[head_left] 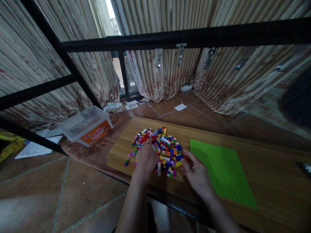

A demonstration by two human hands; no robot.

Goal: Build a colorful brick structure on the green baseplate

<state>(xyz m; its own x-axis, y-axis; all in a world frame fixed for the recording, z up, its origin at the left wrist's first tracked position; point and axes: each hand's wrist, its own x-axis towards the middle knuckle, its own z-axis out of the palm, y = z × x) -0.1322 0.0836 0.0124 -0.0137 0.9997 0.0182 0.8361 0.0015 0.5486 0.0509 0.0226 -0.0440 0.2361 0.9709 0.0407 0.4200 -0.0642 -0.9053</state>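
Observation:
A heap of small coloured building bricks (167, 147) lies on the wooden tabletop. My left hand (147, 157) reaches over the near left part of the heap. Its index finger is stretched out onto the bricks; the other fingers are mostly hidden. At the right edge of the heap is my right hand (197, 174), its thumb and fingers apart around a shaded red piece (186, 159), beside a yellow brick (178, 163). I see no firm grip there. A green studded baseplate (221, 171) lies flat to the right of that hand.
A clear plastic box (85, 124) with an orange label stands left of the wooden board (274, 174). One small green brick (126, 162) lies apart from the heap. Behind, a black metal frame (145, 42) crosses in front of striped curtains (155, 74). Papers lie on the tiled floor.

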